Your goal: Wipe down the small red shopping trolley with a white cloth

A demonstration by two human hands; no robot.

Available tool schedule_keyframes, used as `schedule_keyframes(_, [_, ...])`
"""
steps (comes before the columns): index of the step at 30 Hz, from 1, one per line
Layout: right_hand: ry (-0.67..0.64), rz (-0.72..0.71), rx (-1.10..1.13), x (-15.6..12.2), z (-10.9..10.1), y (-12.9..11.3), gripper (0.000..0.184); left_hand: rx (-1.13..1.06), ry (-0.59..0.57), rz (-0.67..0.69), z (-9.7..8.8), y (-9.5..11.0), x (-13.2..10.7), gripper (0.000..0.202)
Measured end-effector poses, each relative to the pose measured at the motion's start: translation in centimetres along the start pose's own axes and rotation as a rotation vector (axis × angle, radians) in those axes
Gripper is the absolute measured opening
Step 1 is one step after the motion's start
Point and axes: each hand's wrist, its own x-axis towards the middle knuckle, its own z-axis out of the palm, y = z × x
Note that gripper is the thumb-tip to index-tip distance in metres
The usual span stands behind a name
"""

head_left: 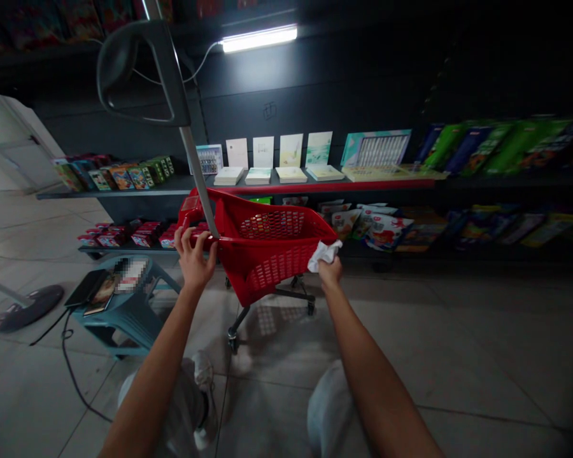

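Note:
A red plastic shopping basket on wheels (267,254) stands on the tiled floor in front of me. My left hand (194,257) is closed on the basket's near left rim, by the foot of its grey pull handle (143,70). My right hand (330,272) grips a crumpled white cloth (325,253) and presses it against the basket's right rim. Both forearms reach forward from the bottom of the view. My knees and one shoe show below.
Dark shelves (315,186) with notebooks, cards and colourful packets run across the back. A teal stool (128,305) with books and a dark tablet stands at the left, beside a fan base (28,306) and a black cable on the floor.

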Motion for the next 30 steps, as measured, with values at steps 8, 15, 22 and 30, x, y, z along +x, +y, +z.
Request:
schedule_keyframes(8, [-0.498,-0.123,0.092,-14.7,6.0,-4.4,0.050,0.008,0.004,-0.001,0.0,0.2,0.1,0.030])
schedule_keyframes(15, [-0.612,-0.609,0.000,-24.6,6.8,-8.6,0.050,0.008,-0.005,-0.038,0.1,0.0,-0.2,0.030])
schedule_keyframes(22, [-0.912,-0.897,-0.299,-24.4,4.8,-7.9,0.057,0.056,0.017,-0.021,0.1,-0.4,0.1,0.029])
schedule_keyframes(30, [-0.719,-0.743,-0.339,-18.5,3.7,-5.7,0.046,0.034,-0.016,0.019,-0.3,-1.9,0.3,0.033])
